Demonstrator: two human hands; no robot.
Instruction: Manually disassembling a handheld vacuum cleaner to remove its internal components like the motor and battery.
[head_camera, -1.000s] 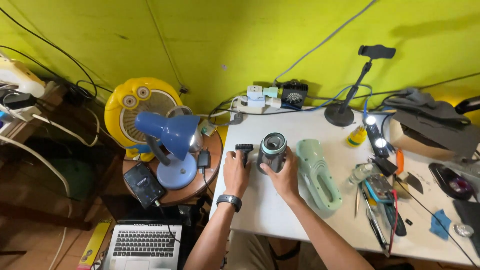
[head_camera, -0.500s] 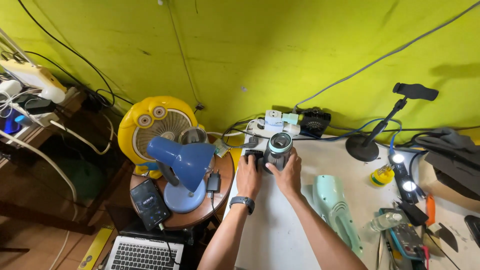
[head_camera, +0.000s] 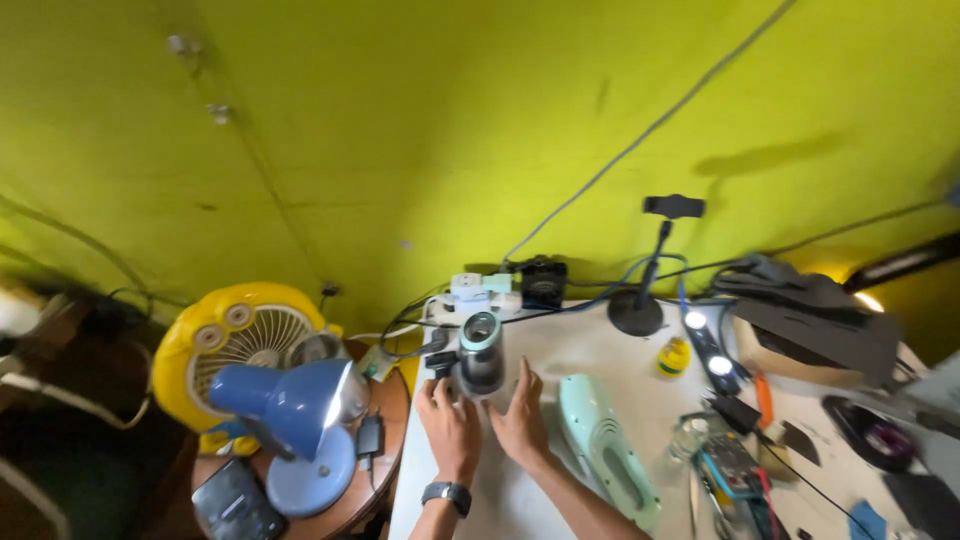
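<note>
Both hands were on the grey cylindrical motor unit w/ teal rim (head_camera: 481, 365) at the white table's (head_camera: 600, 360) back edge — left hand (head_camera: 449, 425) curled around its black side fitting, right hand (head_camera: 520, 420) flat-fingered against it — mint-green plastic housing (head_camera: 607, 450) lay apart, unfitted.

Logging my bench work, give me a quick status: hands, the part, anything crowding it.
Left hand and right hand both on grey cylindrical motor unit, upright on white table. Mint-green housing shell lies close right; power strip just behind.
</note>
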